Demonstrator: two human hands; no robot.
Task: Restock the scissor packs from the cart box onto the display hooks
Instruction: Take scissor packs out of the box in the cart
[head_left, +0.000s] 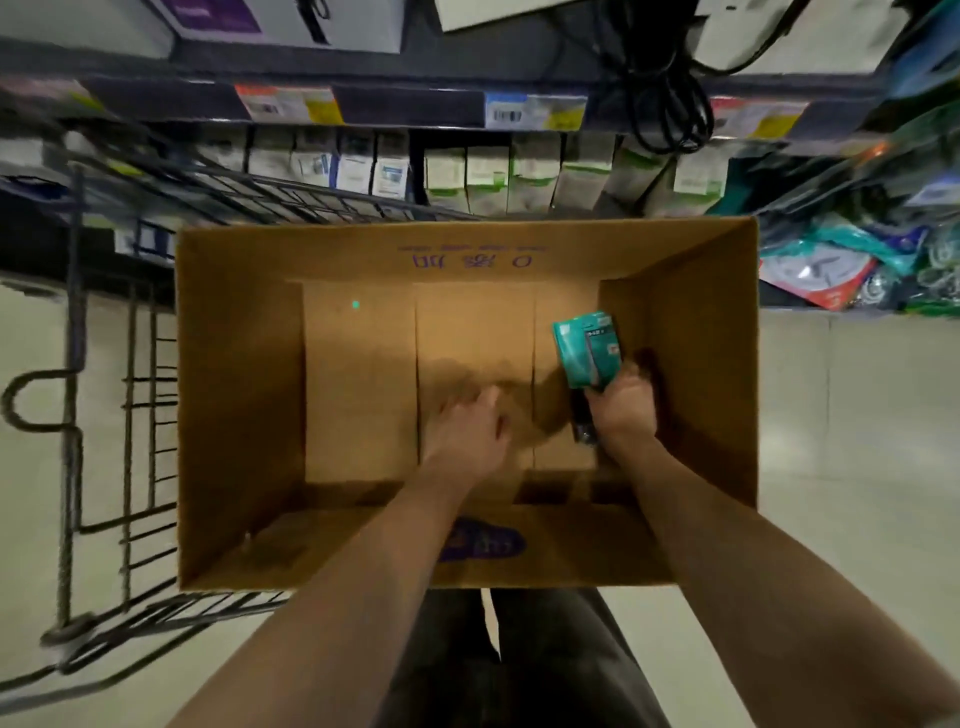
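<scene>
One bundle of teal scissor packs sits clamped in your right hand by the right wall of the cart box, evidently gathered for lifting out; your left hand, blurred, looks slack and empty.

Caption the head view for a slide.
Right hand grips teal scissor packs inside the cardboard box; left hand blurred alongside.

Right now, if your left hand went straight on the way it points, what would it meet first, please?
Probably the floor of the cardboard box: the left hand points forward and down into it. The scissor packs held by the right hand lie off to the side. Blur leaves depth unsure.
</scene>
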